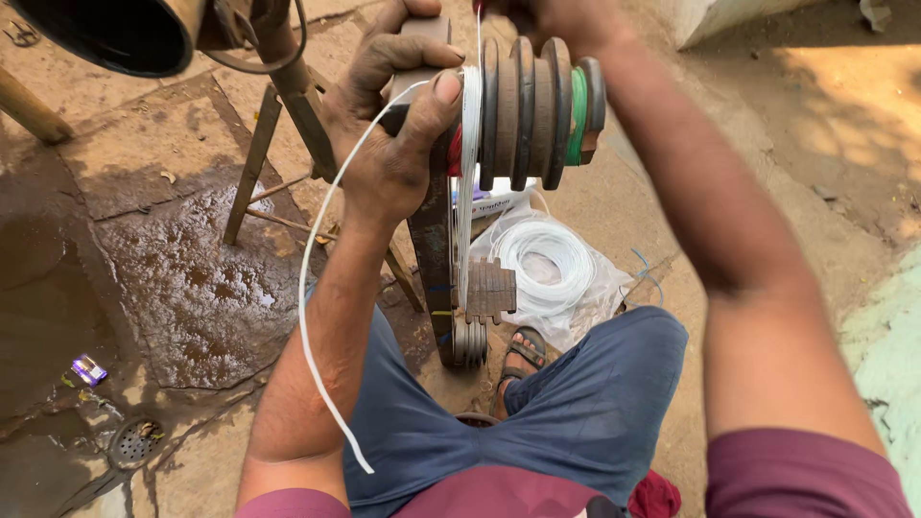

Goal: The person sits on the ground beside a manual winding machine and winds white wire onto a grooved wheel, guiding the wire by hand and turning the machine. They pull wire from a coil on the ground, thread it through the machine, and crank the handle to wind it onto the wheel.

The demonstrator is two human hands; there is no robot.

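A dark grooved wooden spool (532,110) with several discs sits at the top of a metal bar (434,254). My left hand (389,125) grips the bar's top beside the spool, its thumb pressing a white cord (309,288) that hangs down over my forearm. White cord fills one groove (469,125) and runs down to a lower pulley (470,341). My right hand (566,17) is above the spool at the frame's top edge, mostly cut off. Green cord (578,115) is wound in the right groove.
A coil of white cord (547,264) lies in a clear plastic bag on the ground. A wooden stand (259,153) is at the left, beside a wet dark patch (192,278). A round drain cover (134,441) sits at lower left. My sandalled foot (523,355) is below the pulley.
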